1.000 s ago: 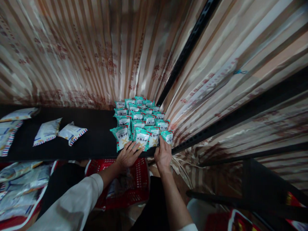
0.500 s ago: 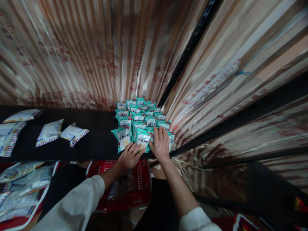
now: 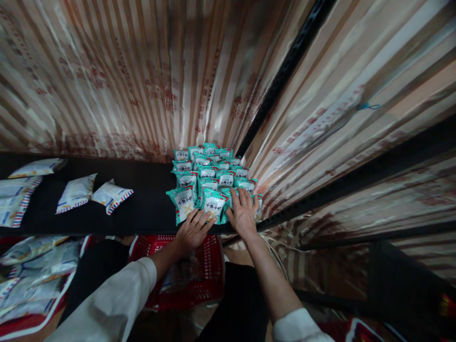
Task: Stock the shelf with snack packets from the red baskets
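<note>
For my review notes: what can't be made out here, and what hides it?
In the head view:
Turquoise packets: the nearest at right are partly covered by the right hand; lower parts of back ones by the rows in front.
Front-middle packet: bottom edge, behind the left hand.
Red basket: contents dim, partly behind the left forearm.
Leftmost white packet: cut off by the picture's left edge.

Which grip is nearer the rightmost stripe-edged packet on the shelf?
Left: the left grip is right of the stripe-edged packet, touching a teal packet; the right grip is farther right, over others.
</note>
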Demonstrator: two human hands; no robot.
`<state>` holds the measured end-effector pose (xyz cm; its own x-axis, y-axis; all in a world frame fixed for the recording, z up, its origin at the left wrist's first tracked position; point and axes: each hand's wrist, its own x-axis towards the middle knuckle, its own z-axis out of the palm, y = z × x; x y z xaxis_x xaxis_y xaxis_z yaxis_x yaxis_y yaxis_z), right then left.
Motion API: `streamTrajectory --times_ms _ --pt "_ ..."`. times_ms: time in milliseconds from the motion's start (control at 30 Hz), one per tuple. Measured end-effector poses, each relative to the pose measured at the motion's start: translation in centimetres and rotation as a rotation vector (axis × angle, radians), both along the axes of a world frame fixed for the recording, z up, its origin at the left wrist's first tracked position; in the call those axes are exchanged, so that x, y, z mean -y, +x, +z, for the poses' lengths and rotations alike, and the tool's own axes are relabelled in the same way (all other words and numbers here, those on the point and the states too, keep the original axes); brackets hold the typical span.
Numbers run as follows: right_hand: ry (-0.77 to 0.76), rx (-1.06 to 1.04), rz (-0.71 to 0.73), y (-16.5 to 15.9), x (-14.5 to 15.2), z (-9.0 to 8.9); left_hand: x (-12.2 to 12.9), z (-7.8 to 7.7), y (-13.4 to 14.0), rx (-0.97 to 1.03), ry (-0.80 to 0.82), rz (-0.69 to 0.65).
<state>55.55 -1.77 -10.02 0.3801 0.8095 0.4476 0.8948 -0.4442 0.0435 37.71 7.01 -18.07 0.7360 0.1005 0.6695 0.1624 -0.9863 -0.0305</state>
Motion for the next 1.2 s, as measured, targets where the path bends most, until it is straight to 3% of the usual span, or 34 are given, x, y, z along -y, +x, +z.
streamTrajectory --times_ms 467,767,1000,1200 --pt "0.014 0.040 0.000 -0.6 0.2 0.0 0.6 -0.5 0.6 0.010 0.019 0.072" --pt "0.117 0.054 0.020 -1.2 0.5 -1.1 0.5 -0.4 0.3 0.020 0.012 0.046" --pt "0.164 0.075 0.104 -1.6 2.0 -1.3 0.6 -0.1 0.0 0.020 0.020 0.036" --pt "0.206 0.095 0.093 -3.1 4.0 -2.3 0.6 -0.5 -0.4 0.036 0.031 0.022"
